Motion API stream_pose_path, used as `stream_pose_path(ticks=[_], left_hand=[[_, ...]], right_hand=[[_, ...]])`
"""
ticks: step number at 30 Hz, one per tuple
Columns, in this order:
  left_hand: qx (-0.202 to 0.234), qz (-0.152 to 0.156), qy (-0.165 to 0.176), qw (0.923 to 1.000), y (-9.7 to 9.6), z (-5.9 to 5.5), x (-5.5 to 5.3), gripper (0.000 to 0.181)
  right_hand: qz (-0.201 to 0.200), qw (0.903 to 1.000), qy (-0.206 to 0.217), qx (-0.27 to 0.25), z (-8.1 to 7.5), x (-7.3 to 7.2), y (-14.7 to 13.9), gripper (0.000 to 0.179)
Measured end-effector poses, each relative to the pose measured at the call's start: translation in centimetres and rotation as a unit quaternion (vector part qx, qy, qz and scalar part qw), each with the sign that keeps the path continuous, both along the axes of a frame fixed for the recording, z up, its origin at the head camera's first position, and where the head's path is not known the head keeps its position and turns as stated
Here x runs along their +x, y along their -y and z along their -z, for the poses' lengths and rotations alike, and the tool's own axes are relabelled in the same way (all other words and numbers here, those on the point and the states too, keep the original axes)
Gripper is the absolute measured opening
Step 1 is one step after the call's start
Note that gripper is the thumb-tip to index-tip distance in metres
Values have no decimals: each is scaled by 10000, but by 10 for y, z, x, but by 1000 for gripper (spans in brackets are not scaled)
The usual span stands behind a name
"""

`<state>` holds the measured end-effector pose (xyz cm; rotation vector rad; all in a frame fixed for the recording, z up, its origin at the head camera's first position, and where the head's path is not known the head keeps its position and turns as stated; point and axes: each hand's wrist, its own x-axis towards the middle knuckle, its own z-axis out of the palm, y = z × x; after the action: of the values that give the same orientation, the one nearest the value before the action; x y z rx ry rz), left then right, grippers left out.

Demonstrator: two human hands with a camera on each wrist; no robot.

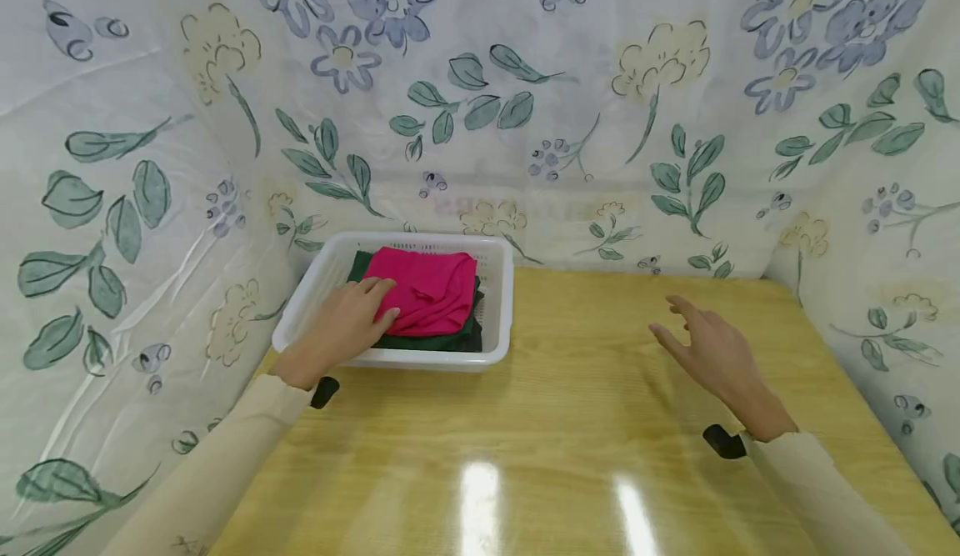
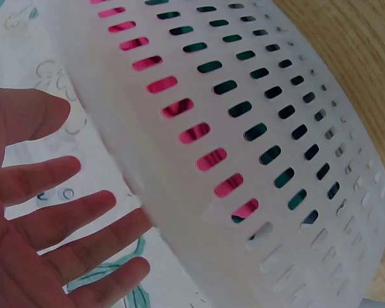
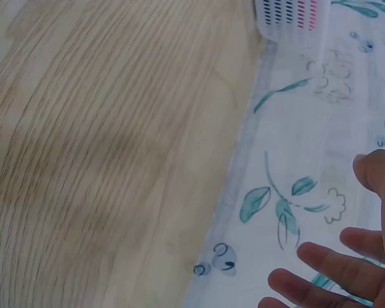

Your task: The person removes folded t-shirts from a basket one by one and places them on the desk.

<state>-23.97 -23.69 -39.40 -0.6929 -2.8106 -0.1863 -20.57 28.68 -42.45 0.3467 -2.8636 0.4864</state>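
Note:
A white slotted plastic basket [image 1: 427, 359] stands at the back left of the table. Folded bright pink cloth [image 1: 435, 277] lies on top inside it, over dark green cloth [image 1: 431, 343]. My left hand [image 1: 343, 316] is over the basket's left part, fingertips at the pink cloth's near left edge in the head view. From the left wrist, its fingers [image 2: 83, 250] appear spread and relaxed above the rim, with no cloth in them. Well right of the basket, my right hand [image 1: 716, 356] hovers over the table, thumb and fingers apart, holding nothing.
Beneath everything is a glossy yellow wood-grain table [image 1: 555, 423]. White floral sheeting [image 1: 570, 139] rises behind it and along both sides. Each wrist carries a small black device, such as the right one [image 1: 724, 441].

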Motion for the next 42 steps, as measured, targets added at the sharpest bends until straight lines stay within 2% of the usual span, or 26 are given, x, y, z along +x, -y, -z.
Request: stream_pose_path(ticks=[4, 12, 21, 33, 42], left_hand=[[254, 5, 49, 9997, 4, -1, -4, 41], [395, -296, 585, 9971, 14, -5, -7, 41], [718, -454, 1119, 9901, 20, -6, -18, 40], [712, -506, 1224, 9886, 24, -10, -24, 39], [1034, -457, 1377, 9840, 29, -11, -39, 37]], right_hand=[[-43, 9999, -32, -109, 3, -5, 7, 61], [-203, 9993, 90, -298, 13, -15, 28, 56], [-338, 9985, 67, -434, 11, -25, 52, 53], [-694, 9944, 48, -796, 3, -36, 98, 52], [-907, 9898, -66, -1096, 0, -49, 135, 47]])
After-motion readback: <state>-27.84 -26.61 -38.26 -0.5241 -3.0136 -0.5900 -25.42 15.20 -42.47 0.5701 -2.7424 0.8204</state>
